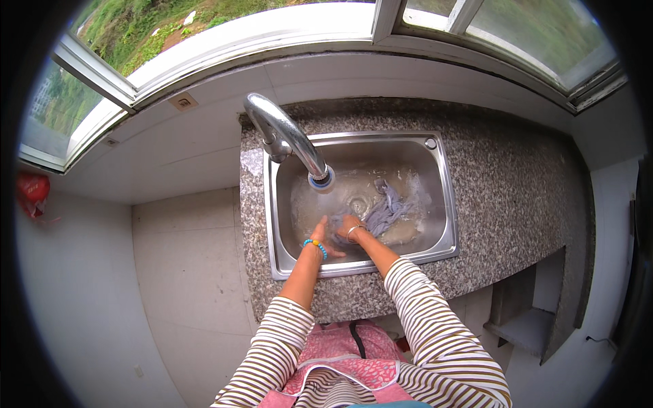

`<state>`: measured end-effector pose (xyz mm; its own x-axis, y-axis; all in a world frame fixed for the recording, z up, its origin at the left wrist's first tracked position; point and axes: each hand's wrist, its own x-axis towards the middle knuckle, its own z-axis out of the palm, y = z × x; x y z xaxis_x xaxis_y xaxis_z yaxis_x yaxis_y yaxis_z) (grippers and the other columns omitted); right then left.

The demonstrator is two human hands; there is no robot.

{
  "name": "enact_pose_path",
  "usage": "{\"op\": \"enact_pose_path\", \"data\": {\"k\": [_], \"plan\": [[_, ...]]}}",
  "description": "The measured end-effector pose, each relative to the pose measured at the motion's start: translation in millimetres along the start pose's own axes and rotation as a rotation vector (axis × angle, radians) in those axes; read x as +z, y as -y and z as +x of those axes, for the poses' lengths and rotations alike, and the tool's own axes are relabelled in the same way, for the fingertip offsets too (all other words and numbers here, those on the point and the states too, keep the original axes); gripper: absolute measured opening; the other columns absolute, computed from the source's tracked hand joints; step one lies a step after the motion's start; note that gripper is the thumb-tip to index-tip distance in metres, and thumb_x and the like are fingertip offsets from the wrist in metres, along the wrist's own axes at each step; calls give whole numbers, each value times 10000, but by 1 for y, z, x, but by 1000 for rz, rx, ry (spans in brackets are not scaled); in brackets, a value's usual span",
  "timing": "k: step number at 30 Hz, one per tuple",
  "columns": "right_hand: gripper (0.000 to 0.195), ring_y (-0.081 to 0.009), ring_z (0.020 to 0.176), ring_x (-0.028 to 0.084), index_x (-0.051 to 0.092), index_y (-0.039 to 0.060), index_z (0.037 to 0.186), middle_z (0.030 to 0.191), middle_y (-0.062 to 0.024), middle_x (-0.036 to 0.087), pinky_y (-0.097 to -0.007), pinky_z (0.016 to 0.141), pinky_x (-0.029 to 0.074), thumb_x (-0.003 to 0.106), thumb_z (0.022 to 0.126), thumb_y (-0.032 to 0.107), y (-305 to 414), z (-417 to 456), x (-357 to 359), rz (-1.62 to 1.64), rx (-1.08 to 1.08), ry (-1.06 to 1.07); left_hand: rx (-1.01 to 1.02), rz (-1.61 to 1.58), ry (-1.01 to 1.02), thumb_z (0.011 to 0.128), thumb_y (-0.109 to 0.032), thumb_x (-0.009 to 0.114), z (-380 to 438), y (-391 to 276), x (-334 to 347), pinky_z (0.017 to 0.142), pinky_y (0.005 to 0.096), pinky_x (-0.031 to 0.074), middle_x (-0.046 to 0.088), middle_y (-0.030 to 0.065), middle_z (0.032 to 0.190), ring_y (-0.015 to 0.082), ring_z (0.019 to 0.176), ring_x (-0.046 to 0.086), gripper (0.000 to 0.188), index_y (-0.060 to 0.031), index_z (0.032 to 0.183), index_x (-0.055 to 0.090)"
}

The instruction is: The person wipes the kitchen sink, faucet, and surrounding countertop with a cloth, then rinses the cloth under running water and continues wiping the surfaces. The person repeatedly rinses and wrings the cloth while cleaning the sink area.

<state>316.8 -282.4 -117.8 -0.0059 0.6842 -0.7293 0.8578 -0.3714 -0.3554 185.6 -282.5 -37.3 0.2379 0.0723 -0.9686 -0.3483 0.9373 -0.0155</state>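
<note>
A wet grey cloth [390, 206] lies crumpled in a stainless steel sink [451, 219], trailing across shallow, cloudy water. My right hand [351, 227], with a bracelet at the wrist, is closed on the cloth's near left end; its fingertips are hidden. Just left of it, my left hand [324, 244] is low in the basin with thumb and fingers spread, beside the cloth. A blue bead bracelet [315, 245] circles that wrist. Above the basin's left half arches a chrome faucet [293, 125]. The round drain [358, 205] shows through the water beyond my hands.
Speckled granite countertop [502, 178] surrounds the sink. Its left edge drops to a tiled floor [189, 265]. Windows [535, 41] run along the far wall. An open shelf [530, 321] sits under the counter at right, and a red bag [33, 194] hangs far left.
</note>
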Motion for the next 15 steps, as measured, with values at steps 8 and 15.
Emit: {"op": "enact_pose_path", "data": {"k": [8,15], "plan": [[329,-144,714,632,686,-6,868,813,-106,693,-317,629,492,774,800,304,96,-115,-5,899,-391,-394,496,-127,162,939,-554,455,91,5,-67,901,434,506,643,96,1197,274,1052,625,508,-164,1228,604],[600,-446,827,624,674,-5,812,848,-294,642,-475,734,492,533,880,574,-6,-19,-13,490,-71,-975,206,81,469,930,-532,490,37,3,-1,980,440,446,558,89,1322,263,1154,570,562,-123,1314,529]]}}
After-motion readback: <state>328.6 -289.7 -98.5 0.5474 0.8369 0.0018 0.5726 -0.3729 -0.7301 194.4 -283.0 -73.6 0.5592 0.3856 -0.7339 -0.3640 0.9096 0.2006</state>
